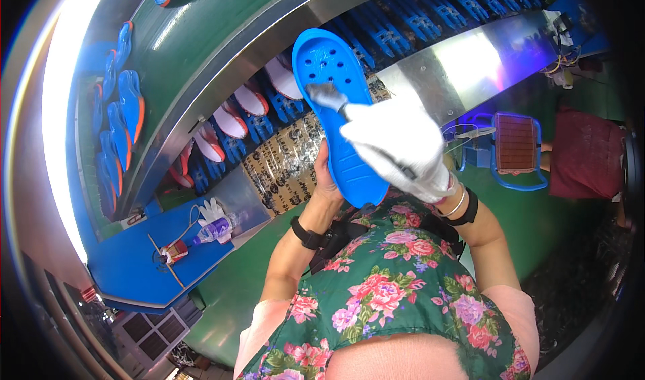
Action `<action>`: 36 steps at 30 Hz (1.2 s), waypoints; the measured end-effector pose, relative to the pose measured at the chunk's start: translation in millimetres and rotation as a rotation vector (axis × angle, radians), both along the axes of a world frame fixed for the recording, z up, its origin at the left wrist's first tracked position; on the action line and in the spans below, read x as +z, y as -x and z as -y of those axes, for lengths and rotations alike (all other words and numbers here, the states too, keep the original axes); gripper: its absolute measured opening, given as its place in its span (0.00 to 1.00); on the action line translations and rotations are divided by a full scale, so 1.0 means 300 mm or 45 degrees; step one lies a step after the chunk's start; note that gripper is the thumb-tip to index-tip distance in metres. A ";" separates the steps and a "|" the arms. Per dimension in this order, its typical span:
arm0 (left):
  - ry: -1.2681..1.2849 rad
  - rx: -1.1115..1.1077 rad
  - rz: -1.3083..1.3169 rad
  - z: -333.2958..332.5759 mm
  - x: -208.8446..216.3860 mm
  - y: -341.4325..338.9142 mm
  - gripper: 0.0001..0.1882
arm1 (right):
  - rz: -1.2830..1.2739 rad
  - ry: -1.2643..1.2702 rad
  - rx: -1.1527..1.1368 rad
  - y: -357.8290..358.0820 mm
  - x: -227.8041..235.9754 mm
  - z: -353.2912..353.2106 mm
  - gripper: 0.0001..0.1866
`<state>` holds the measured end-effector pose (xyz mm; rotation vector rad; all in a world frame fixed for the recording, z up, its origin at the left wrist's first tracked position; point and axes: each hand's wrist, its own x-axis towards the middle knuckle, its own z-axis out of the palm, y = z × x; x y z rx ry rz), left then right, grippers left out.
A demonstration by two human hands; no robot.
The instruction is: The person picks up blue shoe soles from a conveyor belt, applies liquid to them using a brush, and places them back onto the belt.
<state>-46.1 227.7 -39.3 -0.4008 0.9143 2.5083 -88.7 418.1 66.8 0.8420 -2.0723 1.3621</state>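
A bright blue shoe sole (330, 128) is held up in front of me, tilted, with several dark holes in its far, rounded end. My left hand (325, 173) is bare and grips the sole's left edge near the closer end; most of its fingers are hidden beneath. In a white knit glove, my right hand (401, 145) is closed around a small brush (327, 96). The brush's grey bristles touch the sole's upper face just below the holes. Most of its handle is covered by the glove.
Beyond a metal rail stretches a green conveyor belt (208, 27) with several blue-and-orange soles (131, 104) at left. Below hang white-and-red shoe pieces (230, 121) beside blue clamps (420, 24). A blue table (127, 262) bears a bottle (213, 230) and white glove (212, 210). A stool (516, 143) stands right.
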 end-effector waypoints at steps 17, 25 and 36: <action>-0.790 0.217 -0.223 -0.067 0.047 0.131 0.58 | 0.238 0.438 0.086 -0.008 -0.098 0.017 0.14; -0.629 0.172 -0.363 -0.075 0.086 0.160 0.55 | 0.210 0.270 0.305 -0.042 -0.102 -0.003 0.13; -0.664 0.136 -0.290 -0.029 0.097 0.176 0.57 | 0.241 0.196 0.269 -0.050 -0.149 -0.018 0.11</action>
